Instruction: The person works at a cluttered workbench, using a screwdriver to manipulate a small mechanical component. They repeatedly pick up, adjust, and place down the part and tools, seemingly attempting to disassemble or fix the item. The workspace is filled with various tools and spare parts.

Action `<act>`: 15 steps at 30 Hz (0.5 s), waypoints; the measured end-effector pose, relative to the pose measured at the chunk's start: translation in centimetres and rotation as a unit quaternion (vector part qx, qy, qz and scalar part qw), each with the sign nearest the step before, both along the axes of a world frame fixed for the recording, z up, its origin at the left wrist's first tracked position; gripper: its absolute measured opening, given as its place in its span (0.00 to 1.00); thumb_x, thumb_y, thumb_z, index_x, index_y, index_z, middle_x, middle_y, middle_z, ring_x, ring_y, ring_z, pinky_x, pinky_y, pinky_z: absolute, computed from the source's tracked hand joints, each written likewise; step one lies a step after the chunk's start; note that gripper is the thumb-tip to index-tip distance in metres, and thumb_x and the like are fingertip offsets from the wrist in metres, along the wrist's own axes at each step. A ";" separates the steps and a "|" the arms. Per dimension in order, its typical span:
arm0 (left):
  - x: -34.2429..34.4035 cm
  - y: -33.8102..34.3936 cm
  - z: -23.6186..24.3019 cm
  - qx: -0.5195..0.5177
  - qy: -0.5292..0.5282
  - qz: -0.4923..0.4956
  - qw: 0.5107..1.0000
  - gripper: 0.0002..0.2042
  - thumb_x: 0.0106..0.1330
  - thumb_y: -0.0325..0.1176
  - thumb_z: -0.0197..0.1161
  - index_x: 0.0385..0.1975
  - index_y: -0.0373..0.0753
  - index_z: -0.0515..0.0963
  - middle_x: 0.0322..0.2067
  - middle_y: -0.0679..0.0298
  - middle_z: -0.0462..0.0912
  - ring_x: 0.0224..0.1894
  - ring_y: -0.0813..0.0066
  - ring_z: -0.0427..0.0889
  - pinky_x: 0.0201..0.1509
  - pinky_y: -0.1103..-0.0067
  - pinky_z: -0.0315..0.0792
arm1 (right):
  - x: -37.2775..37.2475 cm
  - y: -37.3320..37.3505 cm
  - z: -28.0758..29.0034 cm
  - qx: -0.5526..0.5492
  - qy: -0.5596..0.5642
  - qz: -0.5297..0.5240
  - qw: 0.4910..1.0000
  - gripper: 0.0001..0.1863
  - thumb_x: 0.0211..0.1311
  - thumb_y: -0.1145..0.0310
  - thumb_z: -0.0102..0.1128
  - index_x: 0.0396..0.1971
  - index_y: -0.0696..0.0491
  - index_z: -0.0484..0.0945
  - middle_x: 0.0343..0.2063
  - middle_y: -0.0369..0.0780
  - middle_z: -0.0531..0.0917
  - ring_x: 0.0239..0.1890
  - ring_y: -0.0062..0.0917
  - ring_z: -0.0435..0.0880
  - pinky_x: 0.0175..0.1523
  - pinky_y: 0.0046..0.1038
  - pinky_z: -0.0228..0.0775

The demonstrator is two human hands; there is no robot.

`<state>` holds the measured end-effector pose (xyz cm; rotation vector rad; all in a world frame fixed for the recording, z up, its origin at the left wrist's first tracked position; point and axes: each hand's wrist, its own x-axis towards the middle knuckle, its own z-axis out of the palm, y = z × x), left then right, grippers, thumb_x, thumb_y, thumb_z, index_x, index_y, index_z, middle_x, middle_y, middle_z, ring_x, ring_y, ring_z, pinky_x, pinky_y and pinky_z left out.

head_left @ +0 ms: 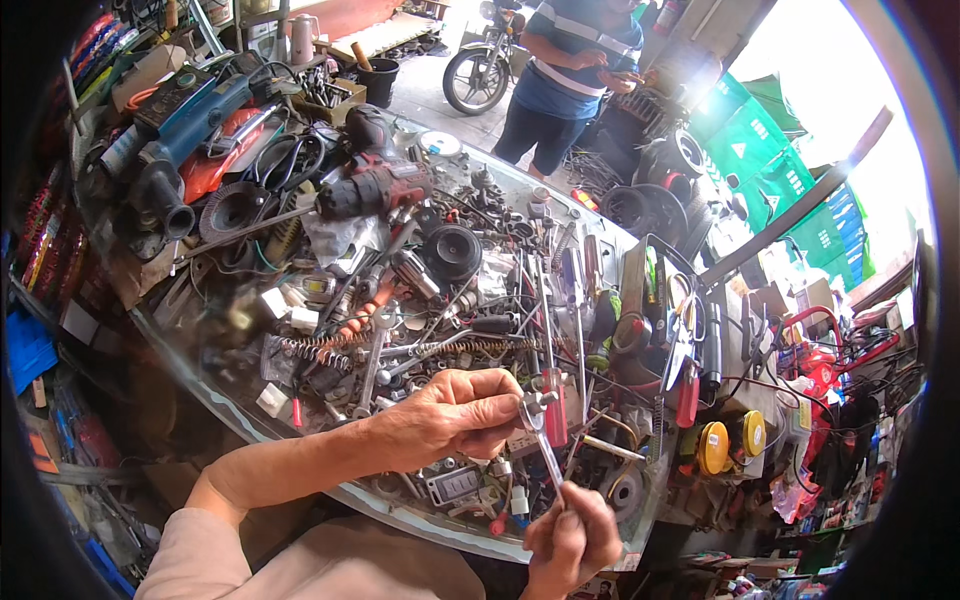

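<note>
Item, at five o'clock: stubby, dull-grey metal fitting (543,402), roughly cylindrical, hanging above the bench; the left hand (440,415) is clamping it between thumb and forefinger. Item: slim, silvery steel wrench (548,456), its head meeting the fitting; the right hand (573,540) is curling tightly around its lower end. Pale-edged workbench (612,229): carrying springs, bolts and screwdrivers in heaps. Black-and-red power drill (375,185): lying at eleven. Blue angle grinder (200,125): resting at ten. Motorcycle (478,80): standing at twelve. Person in a striped blue shirt (570,75): standing at one.
</note>
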<state>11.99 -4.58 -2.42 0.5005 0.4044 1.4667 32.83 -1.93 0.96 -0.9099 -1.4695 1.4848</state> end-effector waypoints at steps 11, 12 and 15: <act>-0.1 -0.4 1.2 0.025 -0.011 -0.005 1.000 0.07 0.73 0.32 0.54 0.40 0.34 0.74 0.22 0.67 0.72 0.22 0.80 0.64 0.27 0.81 0.55 | 1.1 3.2 -2.4 -0.278 0.348 0.095 0.890 0.14 0.68 0.75 0.46 0.48 0.67 0.72 0.27 0.49 0.78 0.12 0.18 0.72 0.14 0.22 0.69; -0.1 -0.4 1.1 0.028 -0.016 -0.005 0.999 0.07 0.73 0.32 0.54 0.40 0.34 0.74 0.22 0.67 0.72 0.22 0.80 0.63 0.27 0.81 0.55 | 1.1 3.1 -2.5 -0.291 0.359 0.097 0.882 0.14 0.69 0.74 0.45 0.49 0.67 0.71 0.27 0.49 0.79 0.13 0.18 0.73 0.15 0.21 0.69; 0.0 -0.2 0.5 0.070 -0.043 -0.022 0.996 0.08 0.73 0.32 0.54 0.41 0.33 0.75 0.28 0.68 0.75 0.23 0.86 0.63 0.26 0.85 0.57 | 0.8 2.9 -2.0 -0.290 0.368 0.092 0.879 0.14 0.71 0.72 0.44 0.48 0.65 0.70 0.26 0.47 0.77 0.12 0.16 0.70 0.14 0.20 0.67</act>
